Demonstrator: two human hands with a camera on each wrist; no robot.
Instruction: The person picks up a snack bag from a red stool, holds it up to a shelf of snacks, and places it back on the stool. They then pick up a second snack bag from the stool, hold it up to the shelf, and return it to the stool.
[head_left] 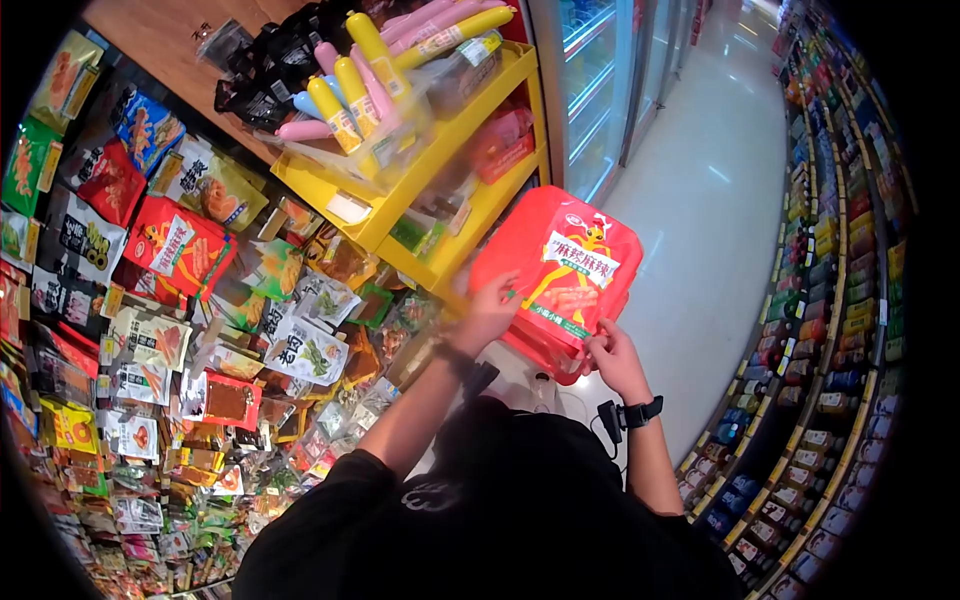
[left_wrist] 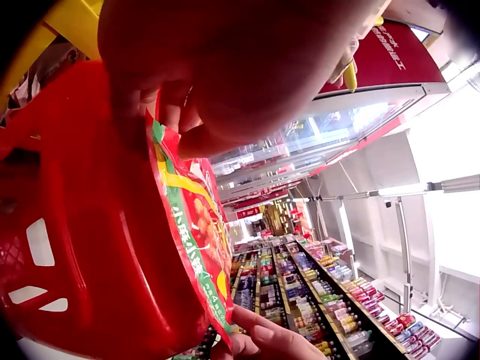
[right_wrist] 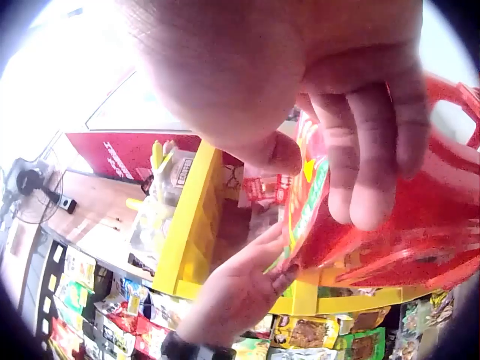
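Observation:
A large red snack bag (head_left: pixel 575 265) with a yellow cartoon figure and a green lower band lies face up over a red plastic basket (left_wrist: pixel 97 240), which has cut-out holes in its wall. At the bag's near left corner, my left hand (head_left: pixel 495 308) pinches the edge. My right hand (head_left: pixel 616 362) grips the near right corner between thumb and fingers. From the right wrist, the bag (right_wrist: pixel 311 195) shows edge-on, with the right thumb on its printed side and fingers behind. Most of the basket's inside is hidden under the bag.
To the left, a wall rack holds many hanging snack packets, including a similar red bag (head_left: pixel 180 250). A yellow shelf unit (head_left: pixel 400 215) bearing pink and yellow sausages stands ahead. Glass-door fridges (head_left: pixel 590 95) line the aisle floor (head_left: pixel 700 230); bottle shelves (head_left: pixel 840 330) run along the right.

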